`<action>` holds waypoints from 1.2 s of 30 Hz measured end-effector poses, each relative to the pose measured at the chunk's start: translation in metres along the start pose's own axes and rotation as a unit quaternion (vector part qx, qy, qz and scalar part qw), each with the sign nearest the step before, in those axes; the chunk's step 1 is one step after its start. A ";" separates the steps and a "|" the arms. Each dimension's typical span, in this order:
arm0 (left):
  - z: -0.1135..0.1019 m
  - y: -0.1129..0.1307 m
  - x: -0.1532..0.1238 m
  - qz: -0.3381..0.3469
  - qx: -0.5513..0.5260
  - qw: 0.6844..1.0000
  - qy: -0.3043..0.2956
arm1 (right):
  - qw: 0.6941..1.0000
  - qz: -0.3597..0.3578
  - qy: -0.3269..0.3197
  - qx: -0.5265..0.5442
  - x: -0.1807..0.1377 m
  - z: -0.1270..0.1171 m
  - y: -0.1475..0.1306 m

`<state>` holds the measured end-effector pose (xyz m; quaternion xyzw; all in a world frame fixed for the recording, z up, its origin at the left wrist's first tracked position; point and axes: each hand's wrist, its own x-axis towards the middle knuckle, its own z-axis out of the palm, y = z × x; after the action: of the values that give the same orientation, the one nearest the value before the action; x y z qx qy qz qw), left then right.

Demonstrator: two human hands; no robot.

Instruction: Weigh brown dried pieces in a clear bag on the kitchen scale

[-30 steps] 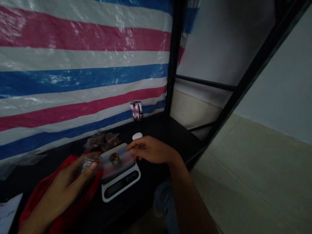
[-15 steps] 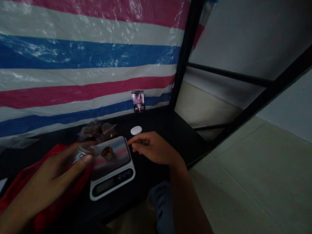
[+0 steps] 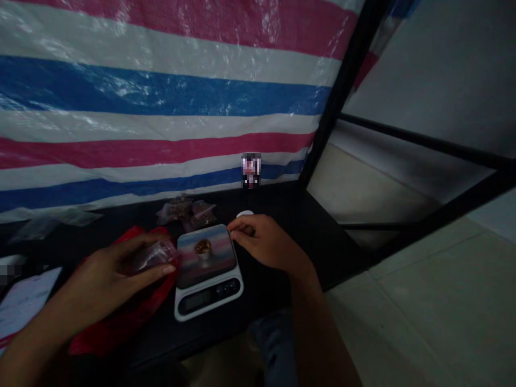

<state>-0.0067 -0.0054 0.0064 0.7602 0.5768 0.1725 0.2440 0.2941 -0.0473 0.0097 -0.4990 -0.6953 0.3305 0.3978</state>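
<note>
A small white kitchen scale (image 3: pixel 209 293) with a shiny metal platform sits on the dark table (image 3: pixel 282 215). A small brown lump (image 3: pixel 202 247) lies on the platform. My left hand (image 3: pixel 108 274) holds a small clear plastic bag (image 3: pixel 155 255) just left of the scale, above a red bag (image 3: pixel 121 317). My right hand (image 3: pixel 268 244) rests at the scale's right back corner, fingers curled and pinched together; whether anything is between them is not visible.
Several filled clear bags (image 3: pixel 185 209) lie behind the scale. A small white object (image 3: pixel 244 214) peeks out behind my right hand. A striped tarp (image 3: pixel 161 97) hangs at the back. Papers (image 3: pixel 24 301) lie at far left. A black frame post (image 3: pixel 346 80) stands at right.
The view has swung left. My left hand still holds the clear bag beside the scale. My right hand stays by the scale's right back corner.
</note>
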 end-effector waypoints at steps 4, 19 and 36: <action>-0.005 -0.007 -0.006 0.001 0.002 1.000 -0.003 | 0.999 -0.023 -0.005 -0.030 0.007 0.006 -0.018; 0.002 -0.005 -0.011 0.103 -0.065 0.992 -0.032 | 0.993 0.027 -0.107 -0.033 0.035 0.046 0.013; 0.035 0.024 -0.001 0.155 -0.138 0.978 -0.028 | 0.992 -0.053 -0.095 -0.056 0.019 0.028 -0.028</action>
<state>0.0306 -0.0171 -0.0085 0.8041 0.4157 0.2642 0.3329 0.2534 -0.0386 0.0252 -0.4491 -0.7731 0.3149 0.3186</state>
